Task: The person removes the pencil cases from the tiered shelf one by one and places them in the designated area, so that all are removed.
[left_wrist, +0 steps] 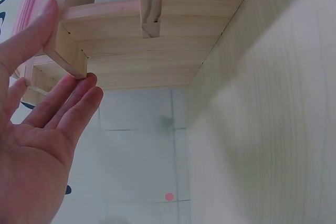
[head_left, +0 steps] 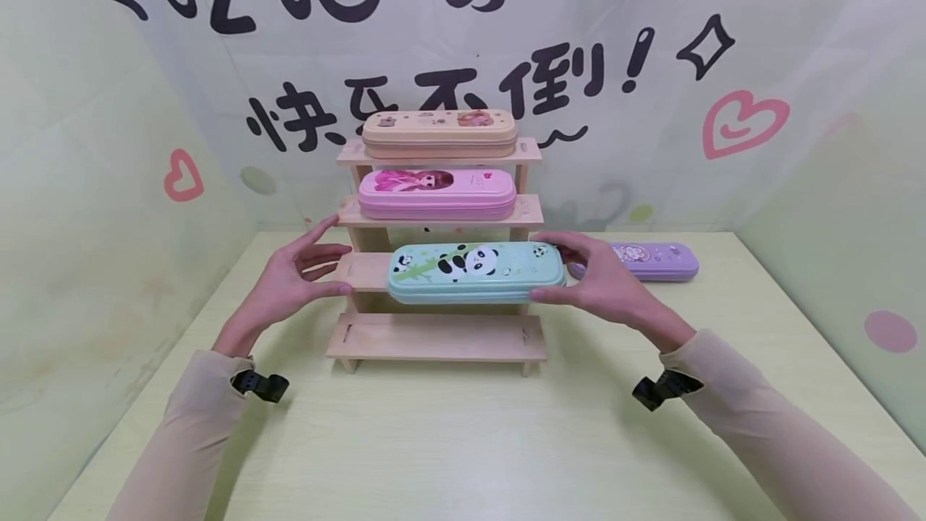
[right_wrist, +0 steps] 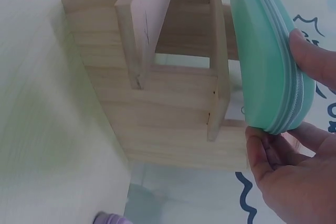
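A mint-green zippered pencil case (head_left: 477, 273) with pandas on its lid is held at its right end by my right hand (head_left: 604, 280), thumb in front and fingers behind. It lies over a middle tier of the wooden display stand (head_left: 362, 270), and its right end extends past the board. In the right wrist view a gap shows between the case (right_wrist: 268, 61) and the board (right_wrist: 220, 72). Around the left end of the same tier, my left hand (head_left: 285, 280) pinches the board between thumb and fingers. The left wrist view shows its fingertips touching the board end (left_wrist: 68, 51).
A peach pencil case (head_left: 440, 133) sits on the top tier and a pink one (head_left: 437, 194) on the tier below. On the table (head_left: 448, 441), a purple case (head_left: 654, 261) lies behind my right hand. A printed cloth (head_left: 463, 47) hangs at the back.
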A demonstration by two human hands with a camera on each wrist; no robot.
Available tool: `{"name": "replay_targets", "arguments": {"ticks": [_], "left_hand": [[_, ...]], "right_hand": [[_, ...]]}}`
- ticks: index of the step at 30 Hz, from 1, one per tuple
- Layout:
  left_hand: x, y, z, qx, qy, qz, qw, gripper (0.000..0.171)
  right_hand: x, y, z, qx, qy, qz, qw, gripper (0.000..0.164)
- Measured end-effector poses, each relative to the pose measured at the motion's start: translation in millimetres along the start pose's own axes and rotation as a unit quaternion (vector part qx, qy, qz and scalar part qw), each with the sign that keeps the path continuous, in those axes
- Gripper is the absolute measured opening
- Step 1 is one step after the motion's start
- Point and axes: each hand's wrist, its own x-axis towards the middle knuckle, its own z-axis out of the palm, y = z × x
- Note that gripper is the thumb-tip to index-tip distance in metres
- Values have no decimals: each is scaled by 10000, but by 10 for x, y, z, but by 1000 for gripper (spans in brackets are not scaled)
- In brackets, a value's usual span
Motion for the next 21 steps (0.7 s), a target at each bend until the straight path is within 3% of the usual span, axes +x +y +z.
{"name": "replay_targets", "arguments": {"ticks": [21], "left_hand": [[8, 16, -1, -69, -17, -34, 10000, 105]], "right_hand": [[-345, 216, -480, -358, 278, -65, 9990, 71]]}}
